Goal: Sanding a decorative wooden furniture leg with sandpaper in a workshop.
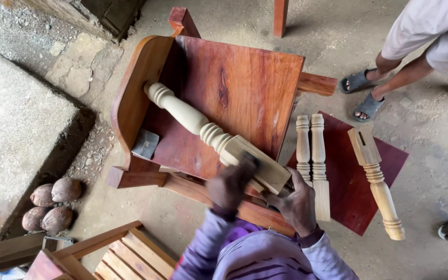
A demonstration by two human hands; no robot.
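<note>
Left grip pressed on the square end of a pale turned leg, closed around a small dark block; right grip clasped under the same end. Leg laid diagonally across an overturned reddish wooden seat. To the right, three more turned legs on a dark red board. At far right, another person's sandalled feet. Near left, coconuts on the floor.
</note>
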